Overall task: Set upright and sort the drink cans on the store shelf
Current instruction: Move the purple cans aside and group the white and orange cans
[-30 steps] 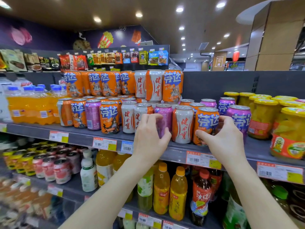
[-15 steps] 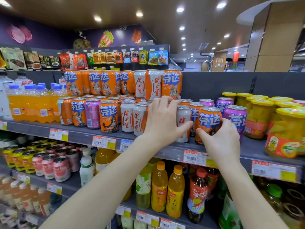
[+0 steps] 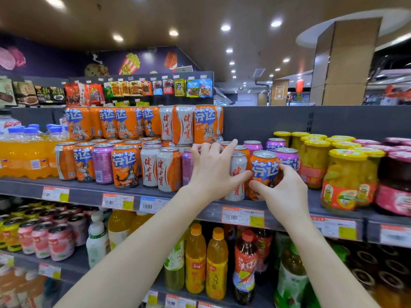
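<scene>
A grey metal store shelf [image 3: 89, 192] with price tags on its front lip crosses the middle of the frame. Just right of centre, the left hand [image 3: 211, 174] curls thumb and fingers round an upright white aluminium can with orange stripes and red characters [image 3: 238, 167], and the right hand [image 3: 287, 194] clamps an upright orange aluminium can with blue lettering [image 3: 264, 167] just beside it, both at the shelf's front edge. Behind them stand purple aluminium cans [image 3: 287, 156], with yellow-lidded glass jars of yellow fruit [image 3: 347, 174] to the right, a stacked upper tier of orange and white cans [image 3: 184, 125] farther back at centre, and hanging snack packets [image 3: 133, 88] in the upper left
</scene>
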Motion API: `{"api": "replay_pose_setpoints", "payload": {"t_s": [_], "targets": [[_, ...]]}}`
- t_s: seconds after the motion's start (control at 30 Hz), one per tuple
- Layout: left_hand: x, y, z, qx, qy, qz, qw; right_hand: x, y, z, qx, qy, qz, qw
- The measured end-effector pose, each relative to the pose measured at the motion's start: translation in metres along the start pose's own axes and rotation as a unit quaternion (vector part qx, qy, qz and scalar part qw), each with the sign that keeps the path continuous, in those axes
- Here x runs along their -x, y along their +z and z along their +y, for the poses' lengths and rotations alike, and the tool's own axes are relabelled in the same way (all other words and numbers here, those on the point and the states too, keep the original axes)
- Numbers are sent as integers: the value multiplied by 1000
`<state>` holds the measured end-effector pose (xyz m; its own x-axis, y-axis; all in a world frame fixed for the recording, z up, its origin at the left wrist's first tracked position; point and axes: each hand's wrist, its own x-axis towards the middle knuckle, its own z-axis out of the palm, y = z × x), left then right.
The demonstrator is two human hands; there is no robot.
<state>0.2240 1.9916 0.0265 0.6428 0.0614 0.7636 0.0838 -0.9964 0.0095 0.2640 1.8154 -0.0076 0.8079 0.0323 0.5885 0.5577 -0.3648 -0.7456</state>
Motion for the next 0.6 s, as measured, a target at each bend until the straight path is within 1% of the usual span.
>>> {"api": "replay_pose_setpoints", "payload": {"t_s": [0.13,0.27,0.33,0.4,0.43,0.53,0.57,0.6], "targets": [[-2,9,13,67,4,7,998,0,-11,5,21,-10,28,999],[-4,17,22,194,3,-7,981,-1,-18,11,37,-5,50,998],[-2,17,25,209,7,-7,978,-1,-20,14,30,-2,48,998],[0,14,22,202,15,2,979,0,-20,16,29,-2,48,998],[1,12,18,193,21,19,981,1,-20,17,26,-3,50,998],[6,-1,-8,132,21,120,984,6,-21,13,14,-8,68,998],[7,-5,-21,98,7,146,984,8,-22,11,14,-15,76,997],[7,-9,-34,58,-15,154,986,9,-23,7,14,-24,84,996]]}}
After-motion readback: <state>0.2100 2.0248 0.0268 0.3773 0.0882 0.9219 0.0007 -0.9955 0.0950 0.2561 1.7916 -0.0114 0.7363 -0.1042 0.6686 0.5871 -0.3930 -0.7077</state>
